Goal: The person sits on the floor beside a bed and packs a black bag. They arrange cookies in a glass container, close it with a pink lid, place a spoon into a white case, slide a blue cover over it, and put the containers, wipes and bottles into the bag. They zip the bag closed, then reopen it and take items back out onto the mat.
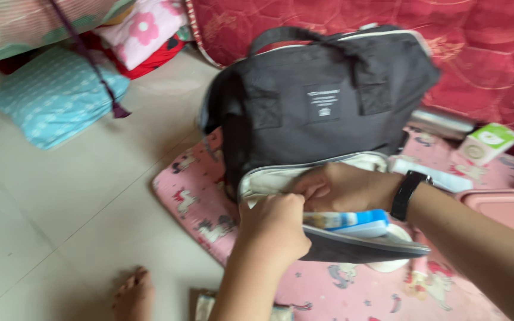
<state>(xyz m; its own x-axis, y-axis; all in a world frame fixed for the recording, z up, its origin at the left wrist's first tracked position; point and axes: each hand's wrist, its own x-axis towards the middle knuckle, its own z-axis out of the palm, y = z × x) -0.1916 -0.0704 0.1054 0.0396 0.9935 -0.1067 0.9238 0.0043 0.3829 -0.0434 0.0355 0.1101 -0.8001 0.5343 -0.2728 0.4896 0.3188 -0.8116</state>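
A black backpack (322, 101) stands upright on a pink patterned mat (194, 196), with its front pocket (328, 172) pulled open and a pale lining showing. My left hand (275, 229) grips the near edge of the pocket flap. My right hand (334, 187), with a black band on the wrist, is curled at the pocket's mouth, fingers inside the opening. A blue and white packet (352, 221) lies on the open flap just below my right hand; whether either hand holds it is unclear.
A white and green box (488, 142) and a silver cylinder (441, 123) lie right of the bag. A pink lidded container (507, 208) sits at right. Blue and floral pillows (55, 101) lie at left. A red quilt (483, 53) is behind. My bare foot (133, 294) rests on the tiled floor.
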